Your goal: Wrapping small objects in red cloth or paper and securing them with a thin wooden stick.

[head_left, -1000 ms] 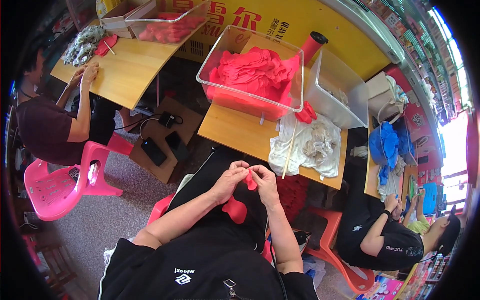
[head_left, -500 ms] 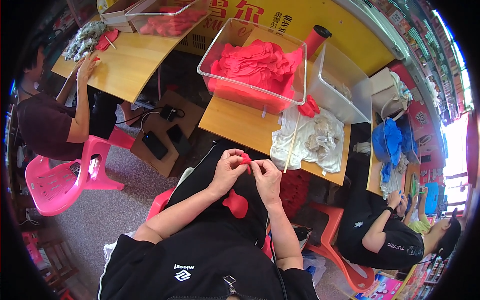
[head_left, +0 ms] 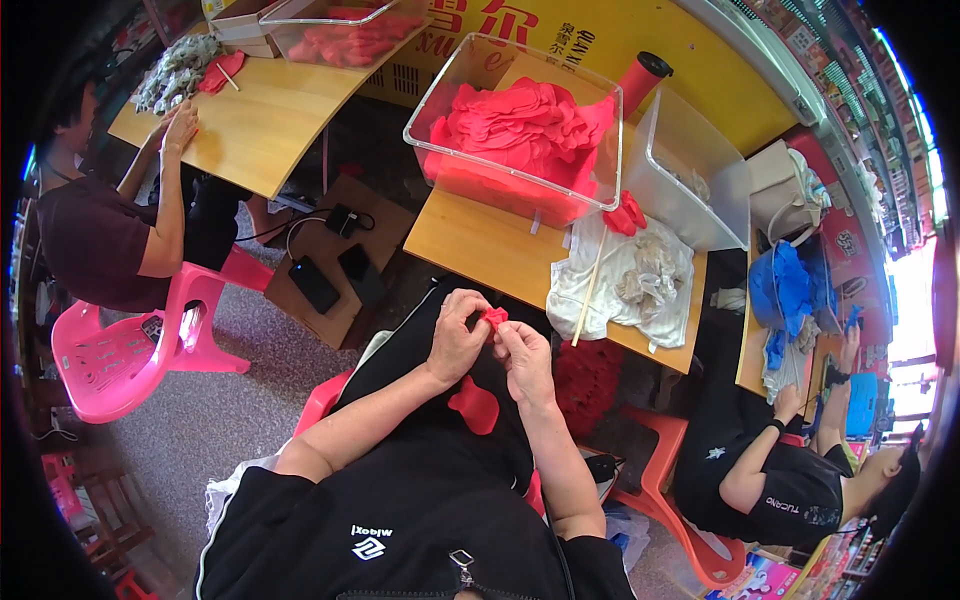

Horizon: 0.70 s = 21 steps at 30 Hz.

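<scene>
My left hand (head_left: 459,335) and my right hand (head_left: 525,362) meet over my lap. Between their fingertips they pinch a small bunched red petal piece (head_left: 495,317); the fingers hide part of it. On my dark trousers, just below the hands, lies a loose flat red petal (head_left: 476,406). A clear plastic bin (head_left: 520,190) heaped with red petals (head_left: 525,120) stands on the table beyond my hands. Beside it, a folded red bunch (head_left: 626,213) touches a white cloth (head_left: 580,290) that has a thin stick (head_left: 590,290) across it.
A second clear bin (head_left: 690,215) stands right of the first. Two phones (head_left: 314,285) rest on cardboard to the left. One person (head_left: 110,235) works at the left table (head_left: 240,150); another (head_left: 790,490) sits at the right near blue pieces (head_left: 782,285). A pile of red pieces (head_left: 588,385) is under my table.
My right hand has shifted slightly left and closer to my left hand, still pinching the red piece, which looks more bunched. The person at the right has raised one hand.
</scene>
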Tool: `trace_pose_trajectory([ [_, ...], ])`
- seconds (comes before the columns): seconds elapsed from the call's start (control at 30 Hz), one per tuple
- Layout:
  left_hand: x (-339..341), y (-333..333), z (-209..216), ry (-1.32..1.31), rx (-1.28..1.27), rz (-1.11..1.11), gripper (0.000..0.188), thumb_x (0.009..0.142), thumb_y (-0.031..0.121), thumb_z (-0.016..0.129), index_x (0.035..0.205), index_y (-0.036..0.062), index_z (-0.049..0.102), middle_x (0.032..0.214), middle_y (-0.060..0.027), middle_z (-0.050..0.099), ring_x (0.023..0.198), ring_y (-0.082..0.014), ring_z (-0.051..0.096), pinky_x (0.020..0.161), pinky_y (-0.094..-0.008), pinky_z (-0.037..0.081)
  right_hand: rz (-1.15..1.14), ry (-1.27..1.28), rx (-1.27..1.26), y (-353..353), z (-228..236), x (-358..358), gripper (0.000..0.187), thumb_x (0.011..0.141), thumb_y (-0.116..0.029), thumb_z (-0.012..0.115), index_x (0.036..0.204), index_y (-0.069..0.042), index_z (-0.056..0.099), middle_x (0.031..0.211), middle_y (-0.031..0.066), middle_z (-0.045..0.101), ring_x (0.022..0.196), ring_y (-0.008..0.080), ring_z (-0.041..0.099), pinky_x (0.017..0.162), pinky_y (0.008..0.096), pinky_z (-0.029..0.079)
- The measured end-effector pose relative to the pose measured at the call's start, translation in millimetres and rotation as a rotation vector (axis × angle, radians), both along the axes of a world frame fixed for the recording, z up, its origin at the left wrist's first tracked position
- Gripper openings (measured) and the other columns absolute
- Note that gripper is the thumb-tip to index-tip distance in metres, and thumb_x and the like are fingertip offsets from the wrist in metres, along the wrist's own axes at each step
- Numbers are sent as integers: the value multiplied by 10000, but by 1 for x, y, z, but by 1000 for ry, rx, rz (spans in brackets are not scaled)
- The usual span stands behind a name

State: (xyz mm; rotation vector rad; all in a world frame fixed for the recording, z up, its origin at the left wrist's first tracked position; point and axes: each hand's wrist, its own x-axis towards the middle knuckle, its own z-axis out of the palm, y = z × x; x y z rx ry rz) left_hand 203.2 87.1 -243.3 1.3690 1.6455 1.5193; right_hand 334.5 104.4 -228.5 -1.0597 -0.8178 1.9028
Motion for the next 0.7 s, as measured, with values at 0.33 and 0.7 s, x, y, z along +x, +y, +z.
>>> trace_pose_trajectory([
  [0.33, -8, 2, 4, -127, -11, -238, 230, 823, 76, 621, 1048, 42, 654, 956, -107, 620, 915, -247, 595, 804, -320, 476, -11, 458, -632, 10, -21, 13, 108, 921, -157, 588, 871, -62, 603, 751, 2, 586, 578, 67, 497, 615, 247, 447],
  [0.7, -4, -4, -19, -478, -293, -216, 202, 895, 152, 614, 871, -42, 665, 879, -50, 576, 802, -119, 556, 709, -239, 439, -52, -765, 651, -10, 7, 3, 125, 879, -104, 624, 820, 6, 622, 713, -12, 575, 606, 49, 495, 541, 218, 409],
])
